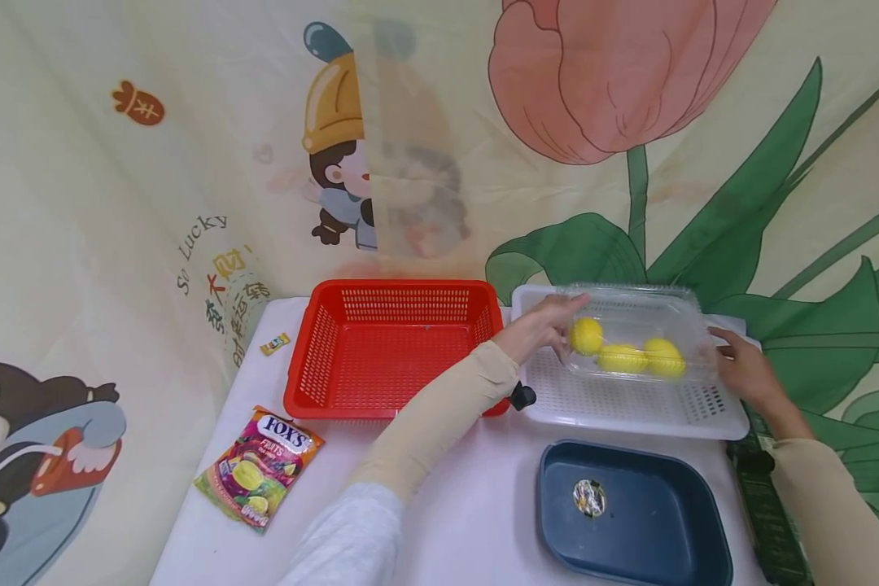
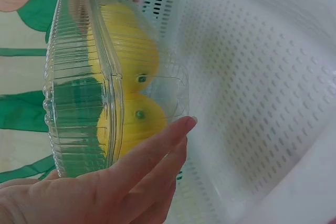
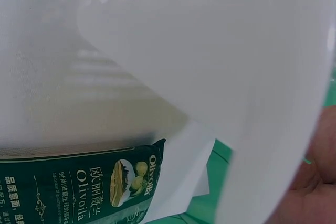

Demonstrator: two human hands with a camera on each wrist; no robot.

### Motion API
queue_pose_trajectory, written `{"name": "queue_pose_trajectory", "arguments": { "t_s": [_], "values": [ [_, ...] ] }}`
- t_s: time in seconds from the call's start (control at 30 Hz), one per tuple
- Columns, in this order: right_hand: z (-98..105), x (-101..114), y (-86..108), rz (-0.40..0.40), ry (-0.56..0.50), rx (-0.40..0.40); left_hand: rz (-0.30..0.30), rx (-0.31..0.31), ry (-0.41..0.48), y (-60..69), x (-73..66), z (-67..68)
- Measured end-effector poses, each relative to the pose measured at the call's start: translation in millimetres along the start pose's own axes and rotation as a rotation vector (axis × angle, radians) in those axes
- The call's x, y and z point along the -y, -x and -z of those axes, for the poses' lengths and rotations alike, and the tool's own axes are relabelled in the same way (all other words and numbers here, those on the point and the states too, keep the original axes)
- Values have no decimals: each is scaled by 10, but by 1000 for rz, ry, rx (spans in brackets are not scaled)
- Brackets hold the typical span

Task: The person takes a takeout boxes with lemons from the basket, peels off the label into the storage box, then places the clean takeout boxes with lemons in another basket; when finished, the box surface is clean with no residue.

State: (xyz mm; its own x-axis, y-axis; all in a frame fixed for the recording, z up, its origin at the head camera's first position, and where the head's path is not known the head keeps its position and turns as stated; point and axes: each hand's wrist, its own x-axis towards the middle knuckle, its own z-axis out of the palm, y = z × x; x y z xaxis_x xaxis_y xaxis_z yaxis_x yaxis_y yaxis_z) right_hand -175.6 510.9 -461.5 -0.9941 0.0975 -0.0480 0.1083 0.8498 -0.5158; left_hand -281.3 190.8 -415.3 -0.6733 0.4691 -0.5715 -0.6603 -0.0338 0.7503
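Note:
A clear plastic clamshell box [image 1: 633, 317] with 3 yellow lemons [image 1: 623, 358] inside is held above the white basket [image 1: 630, 411]. My left hand [image 1: 545, 325] grips its left end, the thumb and fingers on either side of the box. At the right end, my right hand [image 1: 747, 366] grips the box's edge with curled fingers. The left wrist view shows the lidded box [image 2: 76, 93] side-on, with the left fingers [image 2: 157, 156] along its underside. In the right wrist view, only part of the right hand [image 3: 310, 182] shows, behind the basket's blurred rim.
A red basket [image 1: 391, 407] stands left of the white one. Nearer are a Fox's candy bag [image 1: 260, 472], a small wrapped candy [image 1: 274, 343] and a dark blue tray [image 1: 652, 521] with a sticker. A green Olivoila packet [image 3: 84, 184] lies by the white basket, under the right forearm.

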Motion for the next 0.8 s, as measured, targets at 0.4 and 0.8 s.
{"name": "queue_pose_trajectory", "arguments": {
  "t_s": [0.4, 0.8],
  "values": [
    [-4, 12, 11, -26, -2, 4, 22, -13, -42, -158, 108, -59],
    [2, 52, 44, 10, 1, -16, -10, -69, -10, -253, 248, -79]
  ]
}}
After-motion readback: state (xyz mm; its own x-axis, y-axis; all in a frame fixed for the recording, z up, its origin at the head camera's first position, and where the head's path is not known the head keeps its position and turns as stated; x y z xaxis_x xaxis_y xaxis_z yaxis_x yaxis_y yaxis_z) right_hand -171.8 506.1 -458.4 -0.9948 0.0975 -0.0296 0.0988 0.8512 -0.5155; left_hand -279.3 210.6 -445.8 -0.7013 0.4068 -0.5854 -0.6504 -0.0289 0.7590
